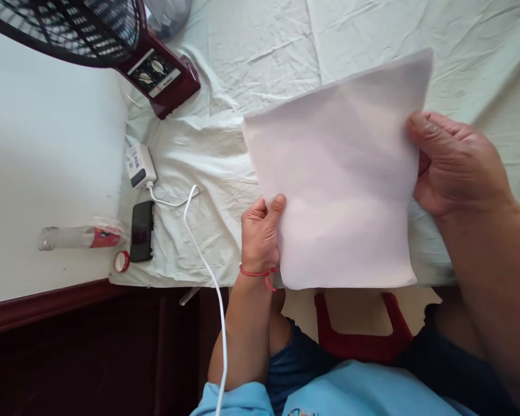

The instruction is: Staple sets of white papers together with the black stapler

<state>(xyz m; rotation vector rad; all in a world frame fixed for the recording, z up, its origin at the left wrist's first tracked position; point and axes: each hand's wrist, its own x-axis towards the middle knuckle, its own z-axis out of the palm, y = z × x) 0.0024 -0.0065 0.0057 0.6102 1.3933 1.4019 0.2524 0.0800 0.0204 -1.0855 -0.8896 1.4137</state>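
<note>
A white sheet of paper (338, 179) is held up above a surface covered with a pale wrinkled cloth (242, 63). My left hand (260, 234) pinches the sheet's lower left edge, thumb on top; a red string bracelet circles that wrist. My right hand (453, 162) grips the sheet's right edge, fingers curled around it. The sheet hides the cloth beneath it.
A dark red fan (112, 40) stands at the back left. A white charger block (139, 166) with a white cable (208, 271), a black phone (142, 231), a small red tape roll (121, 261) and a lying plastic bottle (80, 237) sit at the left. A red stool (355, 329) is below.
</note>
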